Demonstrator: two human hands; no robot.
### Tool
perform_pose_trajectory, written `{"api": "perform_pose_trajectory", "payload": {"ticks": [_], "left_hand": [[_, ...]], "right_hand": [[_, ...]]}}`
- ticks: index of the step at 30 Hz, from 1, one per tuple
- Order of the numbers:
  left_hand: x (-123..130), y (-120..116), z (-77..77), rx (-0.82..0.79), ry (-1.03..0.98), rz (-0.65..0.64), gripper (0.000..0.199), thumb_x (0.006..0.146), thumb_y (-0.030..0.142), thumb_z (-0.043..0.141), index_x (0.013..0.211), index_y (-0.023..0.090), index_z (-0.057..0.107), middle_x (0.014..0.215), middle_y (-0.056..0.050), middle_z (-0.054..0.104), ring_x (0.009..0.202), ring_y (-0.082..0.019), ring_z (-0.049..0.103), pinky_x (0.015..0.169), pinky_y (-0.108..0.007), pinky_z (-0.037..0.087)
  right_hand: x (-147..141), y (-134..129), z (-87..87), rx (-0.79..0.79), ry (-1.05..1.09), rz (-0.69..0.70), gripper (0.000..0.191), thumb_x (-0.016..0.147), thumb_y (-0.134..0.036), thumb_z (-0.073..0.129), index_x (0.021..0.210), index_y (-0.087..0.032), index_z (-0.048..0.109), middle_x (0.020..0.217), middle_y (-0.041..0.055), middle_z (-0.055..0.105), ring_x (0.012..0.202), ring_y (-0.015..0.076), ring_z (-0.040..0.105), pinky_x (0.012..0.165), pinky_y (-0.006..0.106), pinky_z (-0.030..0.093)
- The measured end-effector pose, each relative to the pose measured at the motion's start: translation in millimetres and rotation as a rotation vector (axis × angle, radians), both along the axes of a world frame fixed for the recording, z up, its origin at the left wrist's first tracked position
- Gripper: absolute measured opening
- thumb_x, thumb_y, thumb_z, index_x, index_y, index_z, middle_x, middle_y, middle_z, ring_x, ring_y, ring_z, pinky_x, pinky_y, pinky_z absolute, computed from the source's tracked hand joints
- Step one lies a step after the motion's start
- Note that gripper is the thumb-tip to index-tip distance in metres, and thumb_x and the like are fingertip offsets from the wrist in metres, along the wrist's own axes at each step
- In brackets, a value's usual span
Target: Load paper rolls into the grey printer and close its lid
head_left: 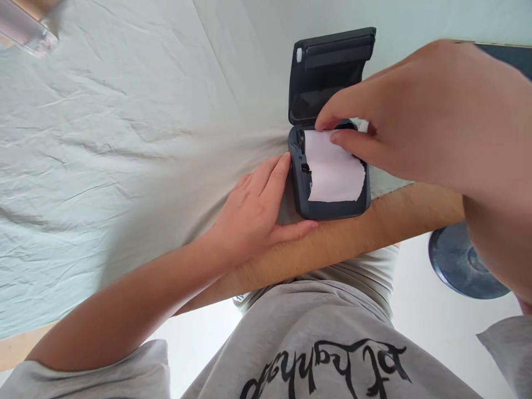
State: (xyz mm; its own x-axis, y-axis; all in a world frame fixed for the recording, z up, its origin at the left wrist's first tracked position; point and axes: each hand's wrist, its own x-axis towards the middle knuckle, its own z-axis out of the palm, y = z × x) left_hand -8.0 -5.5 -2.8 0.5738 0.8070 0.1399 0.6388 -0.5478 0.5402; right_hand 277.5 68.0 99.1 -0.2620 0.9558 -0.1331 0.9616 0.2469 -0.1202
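A small dark portable printer (332, 210) lies at the table's front edge with its lid (336, 50) swung up and back. White paper (334, 172) with a ragged right edge covers much of its open bay. My right hand (399, 111) reaches over from the right, its thumb and index finger closed on the paper near the hinge; its other fingers are hidden. Against the printer's left side rest the stretched fingers of my left hand (261, 205), and its thumb lies along the front edge. That hand is open, bracing the printer's front left corner.
A wrinkled pale cloth (124, 122) covers the table, leaving a wooden edge (399, 216) bare at the front. At the top left is a blurred clear object (33, 33). A round dark base (465, 260) stands on the floor at the right. A dark flat object (507, 58) shows behind my right wrist.
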Motion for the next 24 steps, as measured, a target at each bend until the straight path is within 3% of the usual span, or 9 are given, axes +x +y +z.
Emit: {"api": "perform_pose_trajectory", "payload": {"ticks": [3,5,7,11,13,16,20,22,24], "left_hand": [[0,0,0.0,-0.004,0.010,0.007,0.119,0.114,0.099,0.075,0.196,0.016,0.047,0.189,-0.029,0.068,0.174,-0.050,0.069,0.145,-0.062,0.061],[-1,0,0.3,-0.022,0.024,0.016,0.120,0.113,0.100,0.077,0.196,0.018,0.047,0.189,-0.028,0.068,0.174,-0.050,0.069,0.145,-0.064,0.060],[-1,1,0.9,-0.024,0.018,0.013,0.119,0.113,0.098,0.077,0.196,0.019,0.047,0.189,-0.028,0.068,0.174,-0.050,0.069,0.145,-0.064,0.060],[0,2,1.4,0.002,-0.008,-0.014,0.113,0.118,0.095,0.073,0.195,0.016,0.047,0.188,-0.028,0.068,0.175,-0.048,0.070,0.145,-0.059,0.061],[0,2,1.3,0.004,0.002,-0.011,0.114,0.118,0.095,0.073,0.194,0.015,0.047,0.189,-0.028,0.068,0.176,-0.048,0.070,0.146,-0.059,0.061],[-1,2,1.2,-0.002,0.018,0.010,0.117,0.113,0.096,0.080,0.195,0.018,0.048,0.188,-0.028,0.069,0.175,-0.049,0.070,0.146,-0.063,0.061],[-1,1,1.7,-0.013,0.019,0.015,0.117,0.113,0.096,0.079,0.195,0.018,0.049,0.187,-0.028,0.070,0.173,-0.049,0.071,0.145,-0.063,0.061],[-1,2,1.8,-0.019,0.020,0.018,0.118,0.112,0.099,0.078,0.195,0.019,0.050,0.187,-0.027,0.069,0.174,-0.050,0.070,0.146,-0.064,0.060],[0,2,1.3,-0.017,0.021,0.027,0.120,0.111,0.101,0.079,0.194,0.020,0.050,0.187,-0.027,0.069,0.175,-0.050,0.069,0.146,-0.064,0.060]], "right_hand": [[-11,12,4.6,-0.087,-0.252,0.092,0.016,0.110,-0.044,0.091,0.101,-0.031,0.093,0.094,0.0063,0.075,0.086,0.0189,0.061,0.080,0.040,0.041],[-15,16,7.1,-0.092,-0.222,0.180,0.031,0.109,-0.054,0.096,0.095,-0.027,0.090,0.097,0.0048,0.078,0.093,0.0187,0.072,0.083,0.037,0.049],[-21,17,10.7,-0.145,-0.237,0.162,0.034,0.108,-0.055,0.098,0.093,-0.027,0.089,0.094,0.0032,0.077,0.092,0.0186,0.076,0.086,0.038,0.058],[-37,15,18.9,-0.251,-0.400,0.046,0.020,0.101,-0.037,0.105,0.097,-0.027,0.089,0.082,0.0019,0.069,0.097,0.0258,0.081,0.100,0.052,0.069],[-41,16,19.9,-0.228,-0.366,0.075,0.023,0.098,-0.033,0.108,0.099,-0.025,0.086,0.085,0.0015,0.070,0.106,0.0271,0.083,0.104,0.050,0.069],[-41,20,17.7,-0.159,-0.299,0.176,0.022,0.099,-0.031,0.105,0.105,-0.025,0.084,0.097,0.0005,0.077,0.109,0.0222,0.082,0.098,0.039,0.067],[-24,26,15.3,-0.146,-0.282,0.165,0.029,0.096,-0.037,0.105,0.109,-0.024,0.083,0.112,0.0028,0.081,0.115,0.0248,0.085,0.095,0.040,0.066],[-3,24,13.0,-0.115,-0.095,0.103,0.034,0.095,-0.043,0.107,0.112,-0.026,0.082,0.115,0.0006,0.082,0.128,0.0258,0.086,0.097,0.038,0.067],[28,16,8.0,-0.046,0.245,-0.018,0.045,0.097,-0.057,0.108,0.125,-0.032,0.082,0.116,-0.0008,0.084,0.133,0.0259,0.086,0.093,0.034,0.069]]}}
